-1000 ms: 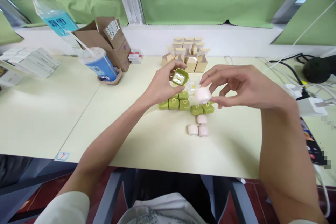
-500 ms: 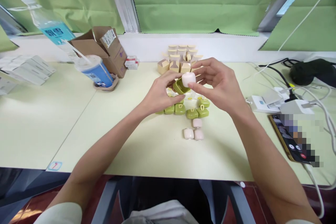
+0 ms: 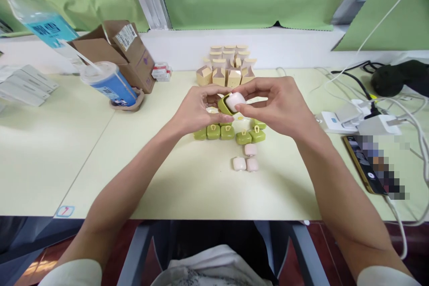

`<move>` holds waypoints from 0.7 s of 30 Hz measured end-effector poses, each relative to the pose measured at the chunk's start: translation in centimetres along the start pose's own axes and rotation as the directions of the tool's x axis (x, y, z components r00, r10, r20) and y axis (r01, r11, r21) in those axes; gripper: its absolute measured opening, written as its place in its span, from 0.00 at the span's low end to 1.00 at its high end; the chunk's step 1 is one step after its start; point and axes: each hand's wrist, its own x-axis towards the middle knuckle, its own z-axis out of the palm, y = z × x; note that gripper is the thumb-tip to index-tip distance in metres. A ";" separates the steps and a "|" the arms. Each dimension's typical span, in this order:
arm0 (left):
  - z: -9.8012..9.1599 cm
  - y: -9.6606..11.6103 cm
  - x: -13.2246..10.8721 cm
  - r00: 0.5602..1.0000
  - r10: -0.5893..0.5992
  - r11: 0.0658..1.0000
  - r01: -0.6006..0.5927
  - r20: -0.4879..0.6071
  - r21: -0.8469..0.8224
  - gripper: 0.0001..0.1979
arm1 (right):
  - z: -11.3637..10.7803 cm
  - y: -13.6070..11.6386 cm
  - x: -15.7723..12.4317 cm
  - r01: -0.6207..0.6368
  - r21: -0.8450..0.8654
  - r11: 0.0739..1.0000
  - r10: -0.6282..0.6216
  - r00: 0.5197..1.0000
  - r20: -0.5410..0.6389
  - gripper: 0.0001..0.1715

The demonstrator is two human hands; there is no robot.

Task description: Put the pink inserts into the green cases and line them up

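Observation:
Above the table, my left hand (image 3: pixel 197 109) grips an olive-green case (image 3: pixel 224 104) whose hollow side faces right. A small, rounded, pale pink case (image 3: pixel 236 102) is pinched between the thumb and fingers of my right hand (image 3: pixel 273 105). Its left side sits within the mouth of the green case; how deep it goes is hidden. Below my hands several closed green cases (image 3: pixel 213 132) with pale loops on top stand in rows, partly covered by my fingers. Closer to me lie three more pale pink cases (image 3: pixel 239 163), grouped together.
Several small open cardboard boxes (image 3: pixel 219 76) stand in rows by the wall. To the left are a blue cup (image 3: pixel 112 87), a bottle (image 3: pixel 50 31) and a brown carton (image 3: pixel 134 60). A phone (image 3: pixel 365 165), a power strip (image 3: pixel 331 120) and cables lie right.
The pink case has moved left and tilted into the green case's opening, and my hands have come closer together. The whole view has shifted slightly.

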 end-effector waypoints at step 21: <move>-0.2 -2.0 1.0 0.971 0.217 0.957 -0.231 -0.096 -0.178 0.16 | 2.1 1.1 -0.3 0.224 -0.118 0.967 -0.243 0.953 -0.183 0.14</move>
